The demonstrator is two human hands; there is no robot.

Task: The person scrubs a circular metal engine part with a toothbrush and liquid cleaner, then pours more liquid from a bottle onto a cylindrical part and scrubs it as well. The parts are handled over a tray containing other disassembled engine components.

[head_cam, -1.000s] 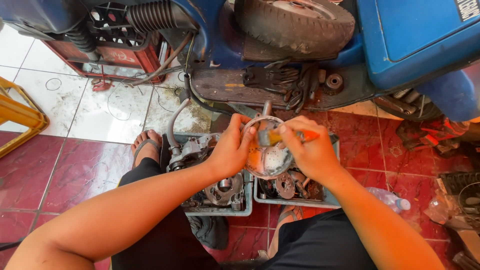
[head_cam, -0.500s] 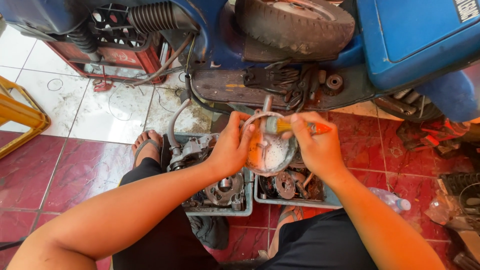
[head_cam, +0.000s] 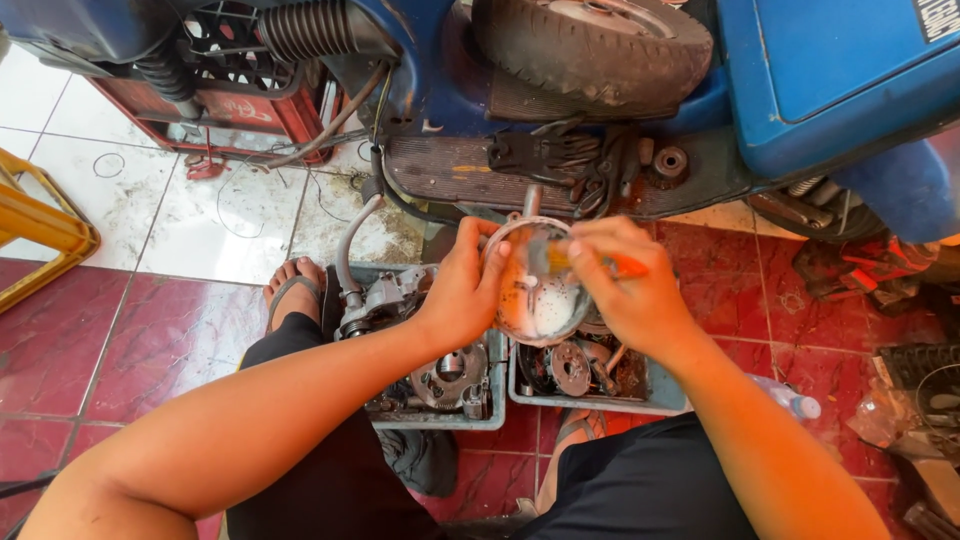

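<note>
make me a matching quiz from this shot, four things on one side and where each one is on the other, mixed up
Things
1. round metal part
2. brush
3. tyre
4. yellow stand

Places
A. far left, on the floor
B. in the right hand
C. gripped at its rim by the left hand
D. top of the picture, on the blue vehicle

Pairs: 1-C, 2-B, 3-D, 4-A

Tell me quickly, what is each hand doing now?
Left hand: closed on the rim of the round metal part.
Right hand: closed on an orange-handled tool.
</note>
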